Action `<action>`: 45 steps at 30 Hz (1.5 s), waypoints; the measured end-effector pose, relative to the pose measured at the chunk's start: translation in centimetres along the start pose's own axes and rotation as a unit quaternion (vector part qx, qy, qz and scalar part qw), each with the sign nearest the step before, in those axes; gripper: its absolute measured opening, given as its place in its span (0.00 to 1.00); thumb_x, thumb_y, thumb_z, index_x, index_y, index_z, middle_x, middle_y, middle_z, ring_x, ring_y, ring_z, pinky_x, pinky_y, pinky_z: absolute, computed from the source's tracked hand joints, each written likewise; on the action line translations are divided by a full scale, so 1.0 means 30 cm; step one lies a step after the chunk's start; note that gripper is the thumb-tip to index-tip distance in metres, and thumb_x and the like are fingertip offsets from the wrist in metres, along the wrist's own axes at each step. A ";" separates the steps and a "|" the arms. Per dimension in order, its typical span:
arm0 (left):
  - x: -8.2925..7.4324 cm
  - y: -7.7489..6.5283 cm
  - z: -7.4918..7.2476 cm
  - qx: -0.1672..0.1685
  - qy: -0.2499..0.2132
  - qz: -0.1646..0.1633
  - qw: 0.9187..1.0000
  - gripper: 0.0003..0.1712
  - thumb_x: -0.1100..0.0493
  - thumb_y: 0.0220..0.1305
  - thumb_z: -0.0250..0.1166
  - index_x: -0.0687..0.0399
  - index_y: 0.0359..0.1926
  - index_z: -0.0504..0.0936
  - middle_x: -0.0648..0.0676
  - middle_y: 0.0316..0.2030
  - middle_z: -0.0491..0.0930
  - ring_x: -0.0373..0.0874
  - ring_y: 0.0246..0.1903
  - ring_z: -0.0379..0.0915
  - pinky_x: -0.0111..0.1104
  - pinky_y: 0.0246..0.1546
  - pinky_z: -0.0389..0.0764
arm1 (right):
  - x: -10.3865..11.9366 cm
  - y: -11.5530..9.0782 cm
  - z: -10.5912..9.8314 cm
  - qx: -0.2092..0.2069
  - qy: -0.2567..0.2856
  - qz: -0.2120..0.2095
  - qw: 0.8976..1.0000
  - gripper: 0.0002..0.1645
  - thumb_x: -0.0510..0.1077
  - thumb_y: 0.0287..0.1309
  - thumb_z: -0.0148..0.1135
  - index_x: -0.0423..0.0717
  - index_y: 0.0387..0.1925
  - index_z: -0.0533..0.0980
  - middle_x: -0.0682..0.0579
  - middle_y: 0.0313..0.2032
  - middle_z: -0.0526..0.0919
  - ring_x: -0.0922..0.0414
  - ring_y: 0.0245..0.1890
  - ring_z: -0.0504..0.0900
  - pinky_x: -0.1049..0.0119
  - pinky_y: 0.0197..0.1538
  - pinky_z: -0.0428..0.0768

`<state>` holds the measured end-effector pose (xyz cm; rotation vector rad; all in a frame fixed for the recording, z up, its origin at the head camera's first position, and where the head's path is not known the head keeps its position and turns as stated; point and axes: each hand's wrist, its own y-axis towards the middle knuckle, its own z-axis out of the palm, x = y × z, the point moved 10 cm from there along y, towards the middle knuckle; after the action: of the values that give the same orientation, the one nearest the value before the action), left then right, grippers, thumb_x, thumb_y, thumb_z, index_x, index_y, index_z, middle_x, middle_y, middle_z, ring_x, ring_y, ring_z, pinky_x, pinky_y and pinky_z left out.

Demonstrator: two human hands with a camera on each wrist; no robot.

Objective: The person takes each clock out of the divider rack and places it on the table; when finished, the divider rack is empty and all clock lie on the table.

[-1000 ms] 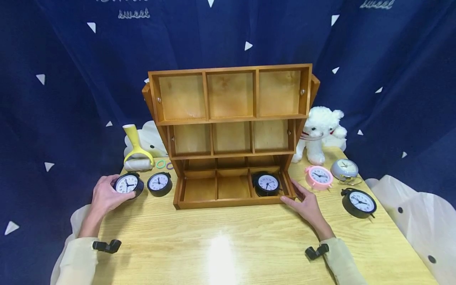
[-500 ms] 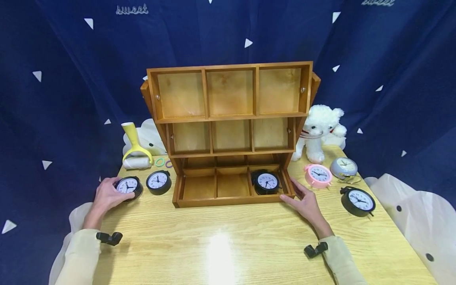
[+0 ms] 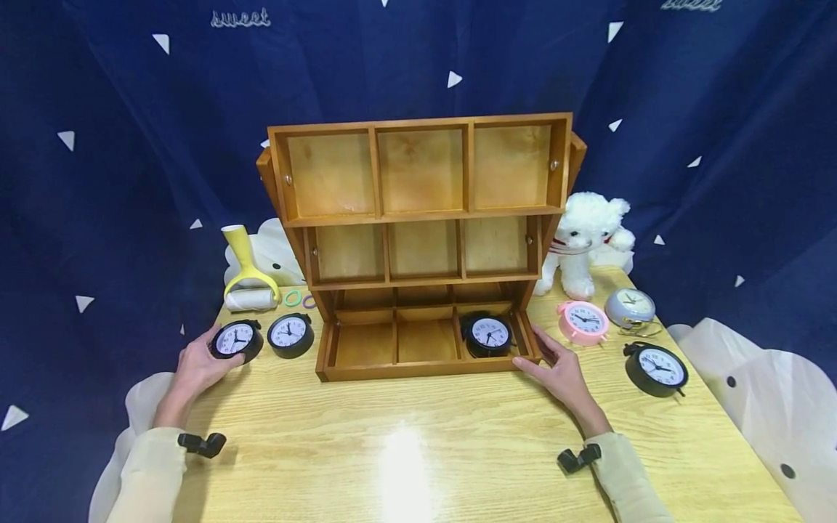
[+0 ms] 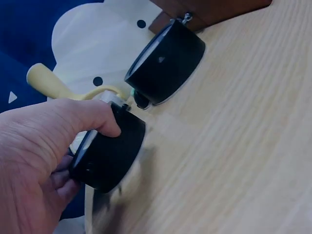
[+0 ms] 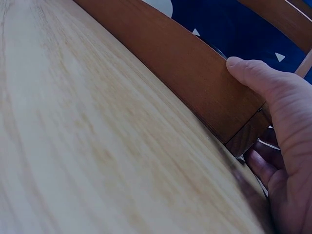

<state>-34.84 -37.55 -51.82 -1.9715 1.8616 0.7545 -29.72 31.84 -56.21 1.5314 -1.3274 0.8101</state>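
My left hand grips a black round alarm clock near the table's left edge. In the left wrist view the thumb lies on the rim of this clock, while the other fingers are partly hidden behind it. A second black clock sits just to its right. My right hand holds the front right corner of a tiered wooden box. In the right wrist view the thumb rests on the upper edge of the front board, with the fingers round the side. Another black clock lies in the box's bottom right compartment.
A pink clock, a grey clock and a black clock lie right of the box. A white plush bear stands behind them. At the back left are a yellow-handled lint roller and a green ring.
The clock in the left hand has turned slightly, and the thumb covers less of its face. The right hand keeps its place on the box corner. The head view has shifted a little.
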 end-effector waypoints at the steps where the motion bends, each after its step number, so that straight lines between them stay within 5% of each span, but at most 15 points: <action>1: -0.007 -0.004 -0.002 -0.007 -0.002 0.006 1.000 0.56 0.56 0.50 0.79 0.77 0.74 0.62 0.82 0.65 0.68 0.78 0.64 0.65 0.64 0.62 0.69 | -0.003 0.000 0.000 0.000 0.000 -0.002 1.000 0.49 0.38 0.58 0.78 0.38 0.77 0.65 0.35 0.75 0.64 0.36 0.73 0.66 0.81 0.65 0.69; 8: -0.080 -0.024 -0.049 -0.076 -0.043 0.038 0.995 0.55 0.57 0.54 0.75 0.69 0.78 0.59 0.74 0.74 0.61 0.75 0.71 0.60 0.63 0.70 0.65 | -0.001 -0.003 -0.005 -0.003 0.007 -0.010 1.000 0.49 0.40 0.57 0.79 0.41 0.76 0.66 0.36 0.75 0.66 0.38 0.73 0.67 0.80 0.65 0.69; 14: -0.203 -0.049 -0.078 -0.125 -0.077 0.056 0.988 0.50 0.56 0.56 0.74 0.61 0.78 0.65 0.66 0.75 0.65 0.70 0.73 0.61 0.60 0.73 0.64 | 0.001 -0.002 -0.010 -0.005 0.008 -0.006 1.000 0.49 0.40 0.57 0.79 0.41 0.77 0.66 0.36 0.75 0.65 0.38 0.73 0.67 0.81 0.64 0.70; 19: -0.318 -0.091 -0.057 -0.146 -0.119 0.072 0.979 0.47 0.58 0.56 0.75 0.61 0.76 0.69 0.69 0.71 0.71 0.69 0.70 0.66 0.60 0.70 0.67 | -0.002 0.003 -0.008 -0.002 0.002 -0.005 1.000 0.50 0.39 0.57 0.79 0.40 0.77 0.65 0.36 0.75 0.65 0.37 0.73 0.67 0.81 0.64 0.69; 30: -0.579 -0.159 0.133 -0.075 -0.141 0.165 0.973 0.46 0.58 0.55 0.77 0.63 0.74 0.71 0.69 0.69 0.72 0.68 0.69 0.68 0.61 0.69 0.69 | 0.093 -0.010 -0.007 0.005 0.005 -0.002 1.000 0.48 0.37 0.57 0.78 0.30 0.74 0.64 0.31 0.74 0.65 0.35 0.73 0.65 0.79 0.65 0.70; 45: -0.861 -0.202 0.422 0.029 -0.164 0.225 0.960 0.47 0.49 0.58 0.77 0.63 0.74 0.71 0.66 0.68 0.75 0.61 0.69 0.71 0.53 0.70 0.72 | 0.134 -0.022 -0.001 0.011 -0.004 0.005 1.000 0.48 0.38 0.58 0.78 0.30 0.74 0.65 0.30 0.73 0.65 0.35 0.72 0.67 0.78 0.65 0.71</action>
<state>-31.02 -8.67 -47.82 -1.2949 2.1056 1.0620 -28.27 30.38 -52.70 1.5486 -1.3370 0.8271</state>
